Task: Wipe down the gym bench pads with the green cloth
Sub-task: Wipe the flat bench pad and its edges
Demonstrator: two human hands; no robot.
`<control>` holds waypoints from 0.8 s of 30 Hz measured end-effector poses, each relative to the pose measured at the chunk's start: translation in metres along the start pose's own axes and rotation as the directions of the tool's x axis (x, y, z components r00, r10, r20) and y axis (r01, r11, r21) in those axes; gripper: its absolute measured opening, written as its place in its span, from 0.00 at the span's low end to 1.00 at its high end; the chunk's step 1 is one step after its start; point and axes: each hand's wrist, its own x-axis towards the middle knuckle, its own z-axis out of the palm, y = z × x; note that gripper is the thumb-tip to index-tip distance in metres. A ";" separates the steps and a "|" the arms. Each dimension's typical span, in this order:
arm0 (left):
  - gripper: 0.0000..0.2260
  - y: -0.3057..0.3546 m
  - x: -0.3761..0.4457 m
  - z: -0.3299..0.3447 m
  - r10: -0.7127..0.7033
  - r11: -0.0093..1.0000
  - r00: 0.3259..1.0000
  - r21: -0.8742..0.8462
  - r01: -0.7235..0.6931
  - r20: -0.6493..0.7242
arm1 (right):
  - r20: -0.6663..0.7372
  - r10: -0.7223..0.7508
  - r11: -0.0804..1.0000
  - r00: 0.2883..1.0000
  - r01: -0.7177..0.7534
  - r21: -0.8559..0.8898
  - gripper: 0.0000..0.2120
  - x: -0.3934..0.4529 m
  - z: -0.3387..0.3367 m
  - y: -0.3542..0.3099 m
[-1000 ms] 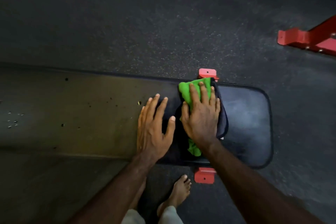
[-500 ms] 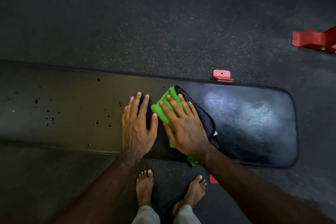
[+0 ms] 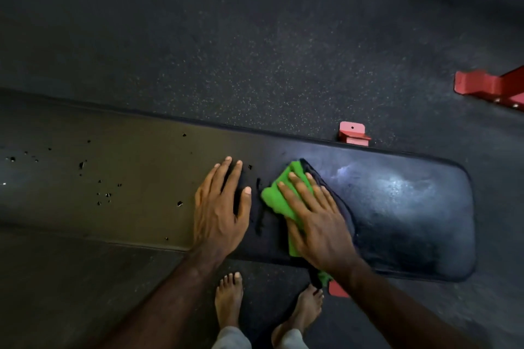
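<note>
A long dark bench pad point(image 3: 411, 207) runs across the view, its left stretch worn and pitted with small tears. The green cloth point(image 3: 276, 197), dark on its right side, lies flat on the pad near the middle. My right hand point(image 3: 317, 218) presses it down with straight, spread fingers that point up and left. Just left of the cloth, my left hand point(image 3: 218, 207) rests flat on the bare pad, fingers straight.
Red bench feet show at the pad's far edge point(image 3: 353, 133) and near edge point(image 3: 337, 289). Another red frame point(image 3: 487, 86) sits on the speckled rubber floor at right. My bare feet point(image 3: 229, 296) stand close to the bench.
My right hand has slid the cloth leftward along the pad, its fingers turning to point up-left, and my left hand has shifted left ahead of it. The wiped right end shows a sheen.
</note>
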 end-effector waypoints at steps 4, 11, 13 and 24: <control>0.25 -0.013 0.006 -0.007 0.051 0.997 0.998 0.058 -0.052 0.030 | -0.220 0.460 0.888 0.861 -0.450 0.095 0.31 0.022 -0.009 0.025; 0.24 -0.017 0.002 -0.001 0.081 0.989 0.997 0.125 -0.083 0.017 | -0.119 0.269 0.963 0.956 -0.262 0.068 0.32 0.101 -0.010 -0.058; 0.24 -0.018 0.003 -0.003 0.081 0.989 0.997 0.126 -0.083 0.018 | -0.039 0.018 0.999 0.999 -0.017 0.040 0.33 0.085 -0.012 -0.054; 0.26 -0.017 0.001 0.002 0.055 0.986 0.998 0.157 -0.062 0.044 | -0.178 0.398 0.916 0.900 -0.379 0.132 0.29 0.123 -0.019 -0.061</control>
